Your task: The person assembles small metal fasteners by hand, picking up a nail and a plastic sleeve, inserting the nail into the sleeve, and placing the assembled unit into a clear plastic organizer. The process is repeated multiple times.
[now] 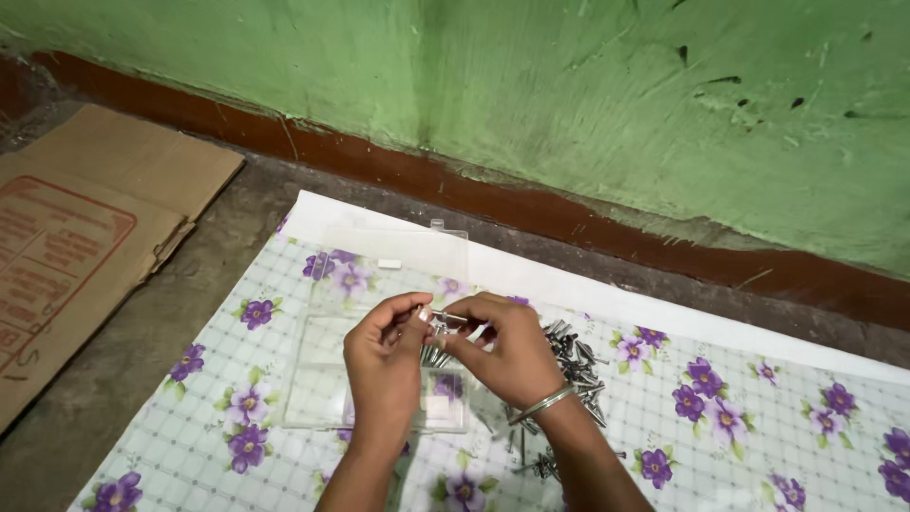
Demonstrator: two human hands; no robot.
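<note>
My left hand [384,365] and my right hand [502,351] meet above a clear plastic compartment box [327,374], its lid [393,261] open and lying flat toward the wall. Both pinch small metal screws [438,327] between thumbs and fingertips; a few more hang just below the fingers over the box. A metal bangle circles my right wrist. A pile of grey metal screws [573,365] lies on the sheet right of my right hand, with a few scattered ones [531,465] near my forearm.
A white checked plastic sheet with purple flowers [739,417] covers the floor. Flattened brown cardboard [71,242] lies at the left on bare concrete [190,284]. A green wall with a dark red base strip [569,218] runs behind.
</note>
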